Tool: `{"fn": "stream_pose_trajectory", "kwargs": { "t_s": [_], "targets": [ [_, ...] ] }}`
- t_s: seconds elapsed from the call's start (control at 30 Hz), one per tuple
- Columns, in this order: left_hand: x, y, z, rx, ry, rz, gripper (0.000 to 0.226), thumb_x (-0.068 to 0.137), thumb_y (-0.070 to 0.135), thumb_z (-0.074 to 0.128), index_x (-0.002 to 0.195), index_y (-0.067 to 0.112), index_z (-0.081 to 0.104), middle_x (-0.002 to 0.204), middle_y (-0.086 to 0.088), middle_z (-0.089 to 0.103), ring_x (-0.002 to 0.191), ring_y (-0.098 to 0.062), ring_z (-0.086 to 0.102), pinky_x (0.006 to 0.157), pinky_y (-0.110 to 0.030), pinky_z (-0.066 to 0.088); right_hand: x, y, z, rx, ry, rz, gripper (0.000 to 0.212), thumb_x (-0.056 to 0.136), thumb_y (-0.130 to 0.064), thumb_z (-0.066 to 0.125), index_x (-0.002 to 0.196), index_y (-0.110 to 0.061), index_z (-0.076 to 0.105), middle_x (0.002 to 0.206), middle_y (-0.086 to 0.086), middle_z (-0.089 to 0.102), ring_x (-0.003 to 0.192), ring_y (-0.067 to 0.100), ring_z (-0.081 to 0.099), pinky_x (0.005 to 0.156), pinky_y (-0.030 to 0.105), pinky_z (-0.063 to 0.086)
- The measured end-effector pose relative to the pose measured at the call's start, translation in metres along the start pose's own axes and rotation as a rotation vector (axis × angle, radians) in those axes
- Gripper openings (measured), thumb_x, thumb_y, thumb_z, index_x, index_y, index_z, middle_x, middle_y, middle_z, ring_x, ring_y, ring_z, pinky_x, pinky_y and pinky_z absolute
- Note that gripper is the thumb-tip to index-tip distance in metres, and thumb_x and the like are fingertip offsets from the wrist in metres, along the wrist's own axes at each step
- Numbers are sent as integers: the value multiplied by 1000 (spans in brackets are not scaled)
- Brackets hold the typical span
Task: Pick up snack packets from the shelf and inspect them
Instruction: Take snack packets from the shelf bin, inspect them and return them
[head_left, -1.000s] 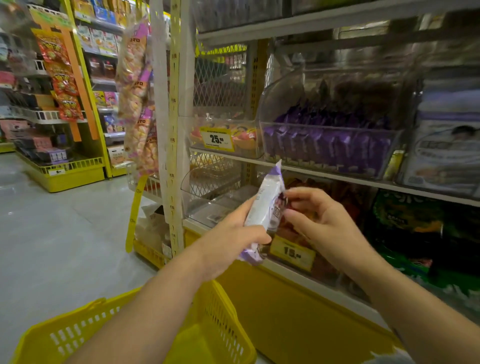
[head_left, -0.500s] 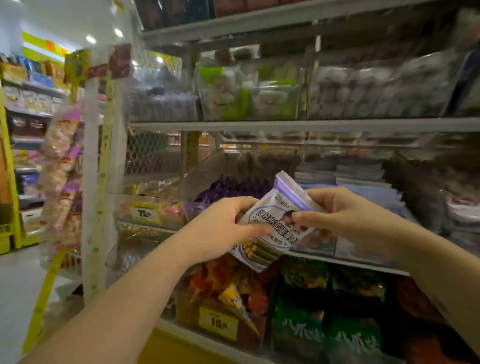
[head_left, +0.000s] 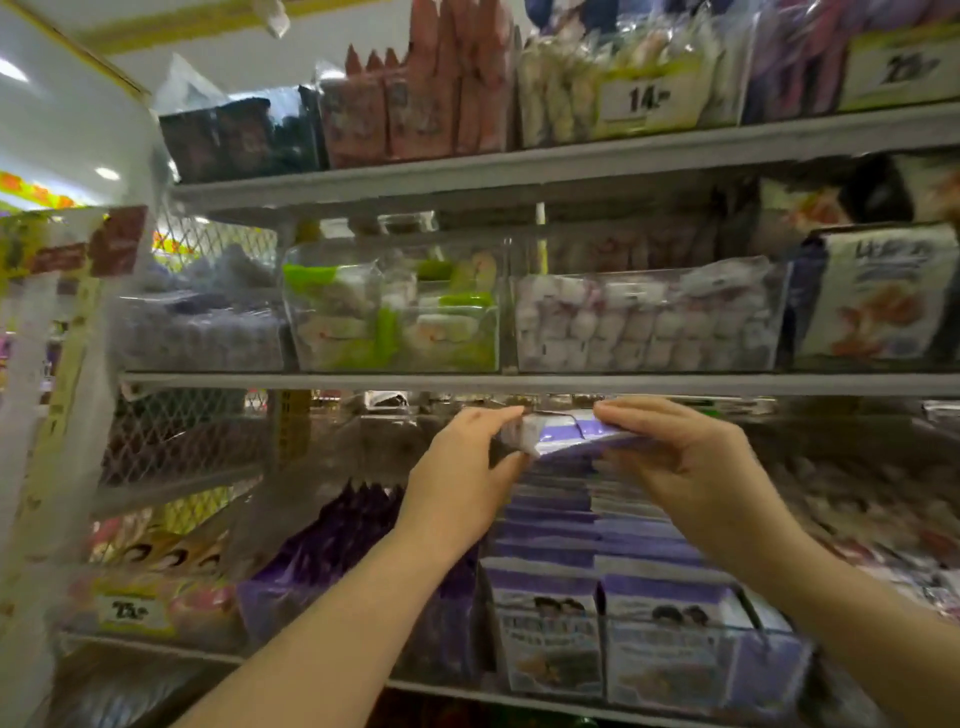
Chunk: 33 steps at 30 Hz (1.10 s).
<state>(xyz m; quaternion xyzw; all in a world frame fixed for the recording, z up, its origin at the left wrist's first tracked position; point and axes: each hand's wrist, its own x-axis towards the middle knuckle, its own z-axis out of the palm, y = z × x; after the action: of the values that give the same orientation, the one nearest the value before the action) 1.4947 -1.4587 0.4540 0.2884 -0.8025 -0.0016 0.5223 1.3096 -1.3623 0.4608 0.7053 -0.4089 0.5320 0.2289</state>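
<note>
A purple and white snack packet (head_left: 558, 434) lies nearly flat and edge-on between both hands, just under the grey shelf edge (head_left: 363, 382). My left hand (head_left: 462, 478) pinches its left end between thumb and fingers. My right hand (head_left: 680, 462) grips its right side from above. Directly below the packet stand rows of matching purple and white packets (head_left: 597, 613) in a clear bin on the shelf.
Darker purple packets (head_left: 332, 540) fill the bin to the left. Above sit clear bins of green and white sweets (head_left: 389, 317) and pale round sweets (head_left: 644, 322). The top shelf holds red packets (head_left: 431, 93) and price tags. A white upright post (head_left: 47, 415) stands at the left.
The view has tilted up from the floor and yellow basket to the higher shelves. Both hands have lifted the packet and turned it from upright and facing me to nearly flat above the purple stack.
</note>
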Motion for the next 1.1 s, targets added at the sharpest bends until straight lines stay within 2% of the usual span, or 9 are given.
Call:
{"fn": "stream_pose_trajectory", "kwargs": {
  "t_s": [0.1, 0.2, 0.3, 0.4, 0.5, 0.6, 0.77, 0.93, 1.1],
  "targets": [
    [14, -14, 14, 11, -36, -51, 39, 91, 33, 63, 129, 26, 59, 124, 7, 60, 113, -13, 57, 96, -36, 48, 5, 30, 9, -141, 37, -3, 38, 76, 6, 76, 110, -8, 72, 111, -10, 63, 102, 6, 63, 97, 5, 38],
    [20, -29, 26, 37, -96, -89, 33, 92, 33, 60, 125, 28, 62, 124, 8, 60, 114, -13, 57, 97, -35, 47, 11, 54, 20, -237, -55, 4, 39, 78, 3, 75, 114, -10, 70, 113, -9, 62, 105, 7, 57, 96, -5, 26],
    [21, -44, 35, 17, -137, -118, 30, 93, 26, 59, 122, 29, 64, 121, 8, 60, 111, -13, 58, 95, -31, 47, 20, 72, 32, -296, -127, -16, 39, 81, 0, 72, 118, -13, 69, 118, -1, 66, 106, 6, 53, 100, 9, 32],
    [19, -55, 44, -20, -176, -127, 28, 94, 25, 56, 120, 29, 64, 124, 9, 58, 114, -9, 55, 92, -20, 41, 33, 85, 45, -324, -192, -52, 36, 86, -7, 68, 120, -20, 67, 120, -7, 63, 108, 3, 49, 98, 20, 37],
    [18, -61, 50, -110, -161, -142, 24, 96, 25, 55, 117, 29, 66, 122, 11, 57, 110, -3, 53, 86, -8, 34, 50, 96, 55, -305, -278, -48, 32, 90, -16, 63, 118, -31, 66, 116, -16, 62, 105, -1, 52, 93, 15, 38],
    [17, -63, 53, -167, -141, -140, 22, 97, 25, 53, 113, 29, 67, 118, 13, 56, 103, 2, 52, 75, 5, 32, 59, 108, 68, -378, -315, -84, 28, 90, -22, 63, 116, -32, 63, 110, -9, 69, 96, 0, 59, 85, 8, 36],
    [15, -65, 54, -171, -144, -112, 19, 97, 25, 52, 107, 29, 68, 113, 14, 56, 94, 6, 54, 74, 2, 34, 74, 133, 90, -468, -489, 165, 34, 96, -25, 55, 130, -24, 51, 123, 9, 64, 106, 25, 60, 85, 28, 42],
    [14, -67, 55, -177, -158, -102, 19, 99, 29, 49, 107, 30, 66, 112, 18, 52, 93, 10, 52, 73, 1, 35, 78, 137, 93, -458, -691, 130, 34, 102, -24, 41, 135, -22, 49, 140, 6, 53, 120, 22, 52, 99, 22, 34],
    [12, -68, 55, -171, -150, -104, 23, 99, 30, 47, 109, 29, 67, 115, 18, 53, 100, 4, 53, 77, 0, 33, 76, 123, 85, -425, -805, 196, 34, 103, -37, 36, 130, -24, 51, 134, 2, 55, 114, 14, 52, 104, 29, 37]
  ]
}}
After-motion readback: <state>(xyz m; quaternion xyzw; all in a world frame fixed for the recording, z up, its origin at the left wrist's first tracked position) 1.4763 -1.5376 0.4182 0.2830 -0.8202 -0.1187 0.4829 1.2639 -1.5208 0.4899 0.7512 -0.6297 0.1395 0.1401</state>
